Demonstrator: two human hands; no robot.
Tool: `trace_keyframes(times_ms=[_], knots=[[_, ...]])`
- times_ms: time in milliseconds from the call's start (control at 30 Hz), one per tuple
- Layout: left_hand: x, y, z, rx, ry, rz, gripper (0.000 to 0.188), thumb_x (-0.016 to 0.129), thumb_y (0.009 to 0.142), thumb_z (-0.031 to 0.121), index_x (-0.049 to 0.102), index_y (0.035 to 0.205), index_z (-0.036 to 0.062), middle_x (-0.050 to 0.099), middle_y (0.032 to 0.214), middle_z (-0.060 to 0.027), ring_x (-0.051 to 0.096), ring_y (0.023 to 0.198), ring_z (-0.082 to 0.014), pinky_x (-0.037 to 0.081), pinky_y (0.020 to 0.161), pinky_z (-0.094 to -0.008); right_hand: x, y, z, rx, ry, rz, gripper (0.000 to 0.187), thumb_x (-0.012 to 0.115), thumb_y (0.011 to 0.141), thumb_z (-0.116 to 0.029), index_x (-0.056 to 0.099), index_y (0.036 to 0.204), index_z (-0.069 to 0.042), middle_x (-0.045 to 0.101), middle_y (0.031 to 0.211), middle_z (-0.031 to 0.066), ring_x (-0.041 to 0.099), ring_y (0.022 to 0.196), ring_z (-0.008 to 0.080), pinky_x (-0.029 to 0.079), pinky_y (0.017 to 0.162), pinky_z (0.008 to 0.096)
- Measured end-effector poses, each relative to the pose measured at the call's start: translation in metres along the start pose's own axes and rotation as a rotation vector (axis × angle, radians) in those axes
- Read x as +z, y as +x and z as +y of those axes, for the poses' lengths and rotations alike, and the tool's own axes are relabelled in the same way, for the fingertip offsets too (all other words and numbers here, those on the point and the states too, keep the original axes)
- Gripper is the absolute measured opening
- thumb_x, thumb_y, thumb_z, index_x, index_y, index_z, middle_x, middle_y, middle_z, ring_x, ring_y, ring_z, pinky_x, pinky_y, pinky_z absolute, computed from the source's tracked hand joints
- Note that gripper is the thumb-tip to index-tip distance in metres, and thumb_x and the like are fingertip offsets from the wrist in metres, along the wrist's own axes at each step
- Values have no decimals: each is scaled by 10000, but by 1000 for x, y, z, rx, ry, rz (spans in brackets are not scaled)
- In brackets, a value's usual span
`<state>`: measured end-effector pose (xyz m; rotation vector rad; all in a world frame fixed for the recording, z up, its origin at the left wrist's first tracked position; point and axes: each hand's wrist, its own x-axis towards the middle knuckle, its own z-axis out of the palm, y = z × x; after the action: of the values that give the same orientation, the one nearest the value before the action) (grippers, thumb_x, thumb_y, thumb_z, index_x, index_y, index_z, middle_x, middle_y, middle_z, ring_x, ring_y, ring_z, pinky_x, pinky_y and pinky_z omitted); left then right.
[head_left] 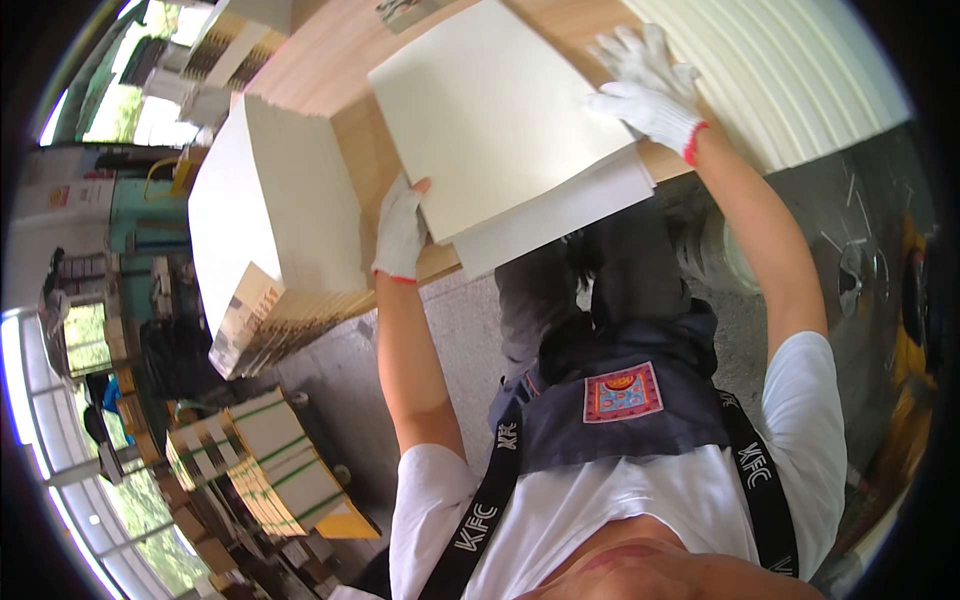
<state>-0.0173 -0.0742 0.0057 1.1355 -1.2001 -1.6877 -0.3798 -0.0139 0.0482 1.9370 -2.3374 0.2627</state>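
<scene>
A wide off-white paper sheet lies on the wooden table in front of me. Under it, another white sheet juts out past the table's near edge. My left hand, in a white knit glove with a red cuff, is closed at the left edge of the paper, its thumb tip over the top sheet. The rest of those fingers are partly hidden. Along the right edge of the paper rests my right hand, gloved the same way, with its fingers spread.
A tall stack of white sheets with printed edges stands at left. Pale ridged stacks fill the table's right end. Another bundle sits far left on the wooden table. Strapped stacks stand on the floor at lower left.
</scene>
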Motion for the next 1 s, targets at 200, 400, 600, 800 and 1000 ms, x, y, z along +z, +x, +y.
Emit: trace_keyframes(times_ms=[200,400,600,800,1000], knots=[[1,3,3,-22,133,91,205,600,945,154,539,1042,-15,606,1001,-63,577,822,-121,493,697,-271,40,6,13,-142,186,235,536,524,908,-629,778,998,-166,441,1515,25,215,1432,234,282,1030,546],[3,-2,2,152,812,294,397,653,933,266,572,1210,-6,628,1060,-93,602,913,-223,488,846,-360,38,3,10,47,504,-332,381,607,966,-400,631,1070,-34,667,977,115,631,850,207,470,844,323],[-8,-64,-24,431,1162,284,626,762,817,408,589,1263,5,547,1377,-192,457,1306,-379,391,1068,-445,31,-62,8,-135,291,121,634,691,853,-548,557,1289,-107,611,1276,127,591,1173,305,479,944,437],[5,-80,-34,542,1388,232,626,845,695,365,623,1127,-29,502,1437,-225,420,1349,-401,331,1124,-487,45,-89,4,-116,153,-98,882,628,831,-661,403,1488,-117,311,1593,66,259,1473,276,227,1197,495],[8,-81,-31,513,1397,209,633,849,686,361,619,1122,-36,500,1440,-215,422,1341,-404,333,1124,-480,37,-83,0,-91,184,-88,896,706,795,-614,440,1477,-97,380,1557,121,320,1447,311,245,1189,482]])
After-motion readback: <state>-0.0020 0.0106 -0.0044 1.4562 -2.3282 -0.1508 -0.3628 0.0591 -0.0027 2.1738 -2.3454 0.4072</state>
